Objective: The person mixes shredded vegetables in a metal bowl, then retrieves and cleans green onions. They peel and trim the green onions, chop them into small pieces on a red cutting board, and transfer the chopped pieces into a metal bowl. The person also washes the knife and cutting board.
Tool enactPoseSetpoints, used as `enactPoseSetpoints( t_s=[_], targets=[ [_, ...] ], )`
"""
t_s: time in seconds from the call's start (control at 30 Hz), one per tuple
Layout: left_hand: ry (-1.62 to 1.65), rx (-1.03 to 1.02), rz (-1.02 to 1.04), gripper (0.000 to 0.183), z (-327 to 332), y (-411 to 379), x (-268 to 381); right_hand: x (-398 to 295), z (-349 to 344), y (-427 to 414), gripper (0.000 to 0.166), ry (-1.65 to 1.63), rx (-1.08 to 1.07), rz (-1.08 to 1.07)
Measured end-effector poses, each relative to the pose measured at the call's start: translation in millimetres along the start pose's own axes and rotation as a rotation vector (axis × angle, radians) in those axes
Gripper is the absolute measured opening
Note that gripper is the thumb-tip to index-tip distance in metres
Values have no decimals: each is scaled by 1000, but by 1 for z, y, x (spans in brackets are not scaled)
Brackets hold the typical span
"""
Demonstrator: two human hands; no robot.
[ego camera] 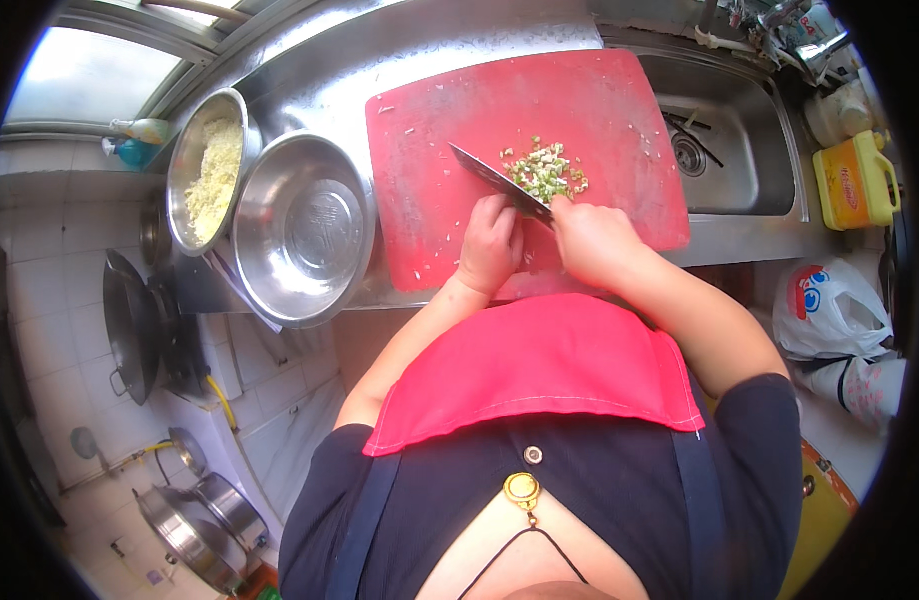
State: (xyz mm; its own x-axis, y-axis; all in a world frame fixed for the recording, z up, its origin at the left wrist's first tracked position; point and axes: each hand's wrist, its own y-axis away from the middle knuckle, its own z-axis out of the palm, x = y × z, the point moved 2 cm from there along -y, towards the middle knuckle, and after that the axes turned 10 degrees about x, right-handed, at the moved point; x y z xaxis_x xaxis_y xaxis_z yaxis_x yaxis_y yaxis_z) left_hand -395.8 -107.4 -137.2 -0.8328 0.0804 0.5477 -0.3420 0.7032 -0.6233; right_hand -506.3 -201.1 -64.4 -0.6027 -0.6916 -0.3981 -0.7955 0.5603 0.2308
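Observation:
My right hand is closed around the handle of a kitchen knife, whose dark blade points to the far left over a red cutting board. On the blade's near side my left hand rests with curled fingers, the fingertips close to or touching the blade. Whether those fingers pinch anything is hidden from me. Just beyond the blade lies a small heap of chopped green and white pieces, apparently scallion. A few stray bits are scattered on the board.
Left of the board stand a steel bowl and another steel bowl holding pale yellow shreds. A steel sink adjoins the right side, with a yellow jug beyond. A wok is at far left.

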Motion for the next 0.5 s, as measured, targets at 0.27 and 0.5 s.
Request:
enactPoseSetpoints(
  t_s=[0.27,0.5],
  targets=[
    [-16,11,-12,14,0,-2,0,4,-4,3,19,17,-4,-45],
    [32,-18,-22,16,-7,-1,6,3,7,-18,14,-71,112,-61]
  ],
)
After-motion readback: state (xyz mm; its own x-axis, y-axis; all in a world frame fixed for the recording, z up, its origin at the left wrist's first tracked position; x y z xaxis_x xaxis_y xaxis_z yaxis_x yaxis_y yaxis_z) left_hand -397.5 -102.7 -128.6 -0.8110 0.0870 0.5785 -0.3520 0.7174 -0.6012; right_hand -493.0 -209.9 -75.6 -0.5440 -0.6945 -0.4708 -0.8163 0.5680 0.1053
